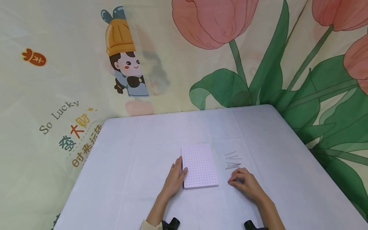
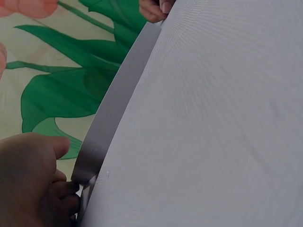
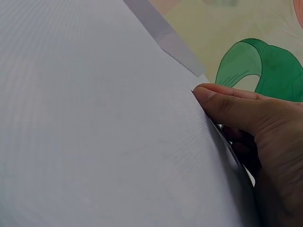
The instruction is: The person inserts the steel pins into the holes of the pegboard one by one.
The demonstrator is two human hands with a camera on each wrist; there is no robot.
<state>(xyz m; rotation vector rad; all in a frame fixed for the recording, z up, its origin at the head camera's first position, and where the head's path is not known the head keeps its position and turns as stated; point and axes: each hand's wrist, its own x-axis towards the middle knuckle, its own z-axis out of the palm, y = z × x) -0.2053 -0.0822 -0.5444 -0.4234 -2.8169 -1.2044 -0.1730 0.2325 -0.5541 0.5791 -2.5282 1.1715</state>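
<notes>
A white board with a grid of small dots or holes lies on the table. Along its left side rests my left hand, fingers mostly straight against the edge and thumb over the near-left border. To the right of the board, my right hand is low over the table, thumb and index finger pinching something thin. In the right wrist view only a tiny dark tip shows at the pinching fingertips; the rest is hidden. Several thin dark needle-like sticks lie just beyond this hand.
A white cloth covers the table. Behind it hangs a printed curtain with tulips and a cartoon figure. Dark wrist mounts show at the bottom of the head view.
</notes>
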